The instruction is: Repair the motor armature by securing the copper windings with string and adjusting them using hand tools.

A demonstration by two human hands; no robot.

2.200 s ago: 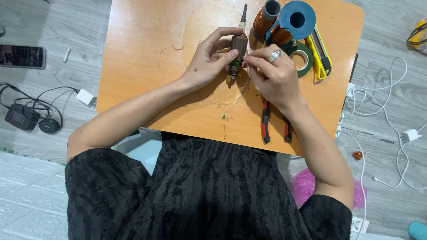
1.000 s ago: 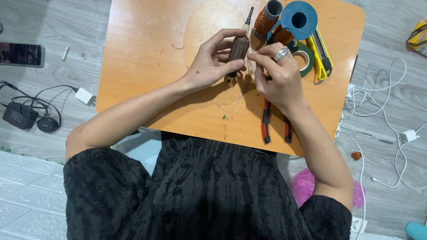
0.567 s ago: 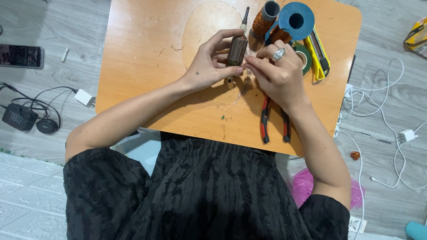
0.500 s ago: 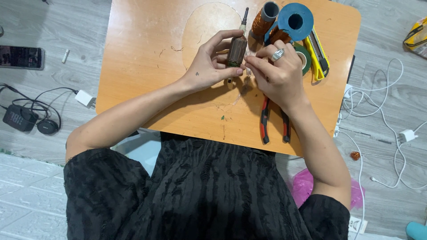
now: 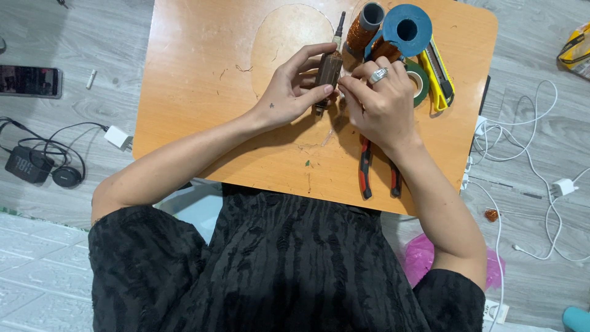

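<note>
**Holding a wound motor rotor over the small table**

Gripping the dark cylindrical motor rotor with its thin metal shaft (image 5: 329,66), the left hand (image 5: 289,92) closes thumb and fingers around the body, the shaft pointing to twelve o'clock. The right hand (image 5: 378,101), a silver ring on one finger, meets it from three o'clock with fingertips pinched narrowly at the rotor's lower side; what they pinch is too small to tell. The rotor sits above the upper middle of the orange wooden table (image 5: 203,104).

At one o'clock from the grip stands a spool of copper wire on a grey core (image 5: 364,27), touching a blue roll of tape (image 5: 405,27) just beside it. A green tape roll (image 5: 421,79) lies at three o'clock, partly under the right hand, with a yellow and black utility knife (image 5: 441,77) beyond it. At five o'clock, red and black handled pliers (image 5: 367,169) lie under the right wrist.

Off the table, a yellow package (image 5: 576,49) lies on the floor at the far two o'clock edge, white cables (image 5: 522,141) at three o'clock, a pink plastic bag (image 5: 424,255) at five o'clock. At nine o'clock rest a dark phone (image 5: 29,81), a white charger plug (image 5: 117,136) and a small black clock (image 5: 27,165).
</note>
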